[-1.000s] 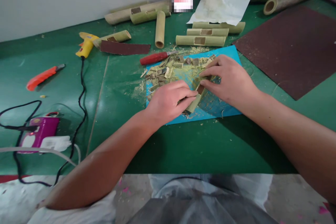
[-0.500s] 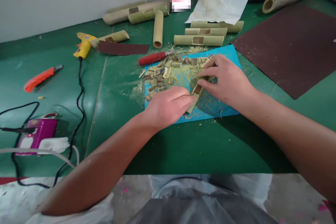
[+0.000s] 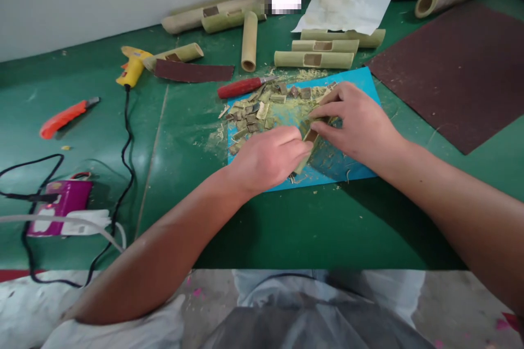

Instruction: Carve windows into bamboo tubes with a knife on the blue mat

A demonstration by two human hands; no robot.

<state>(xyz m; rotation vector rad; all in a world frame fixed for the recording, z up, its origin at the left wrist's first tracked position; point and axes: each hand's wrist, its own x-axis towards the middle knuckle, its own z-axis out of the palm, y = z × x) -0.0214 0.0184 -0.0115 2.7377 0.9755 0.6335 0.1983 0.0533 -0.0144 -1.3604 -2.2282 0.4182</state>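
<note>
A short bamboo tube (image 3: 303,164) with a rectangular opening lies slantwise over a blue sheet (image 3: 366,86). My right hand (image 3: 355,119) grips its far part between thumb and fingers. My left hand (image 3: 275,154) is closed, with its fingertips at the edge of the opening; whatever they pinch is hidden. Bamboo chips (image 3: 248,118) and pale dust are scattered over the sheet's left and far parts. A red-handled knife (image 3: 239,88) lies at the sheet's far left corner.
Notched bamboo tubes (image 3: 314,60) lie behind the sheet, near white paper (image 3: 347,0). Brown sandpaper (image 3: 458,76) is at right. A yellow glue gun (image 3: 134,68), an orange cutter (image 3: 67,118) and a purple power strip (image 3: 67,202) with trailing cords occupy the left.
My left hand has shifted slightly up and right along the bamboo tube, its fingers more curled over the opening. My right hand keeps its grip. The whole view has shifted a little.
</note>
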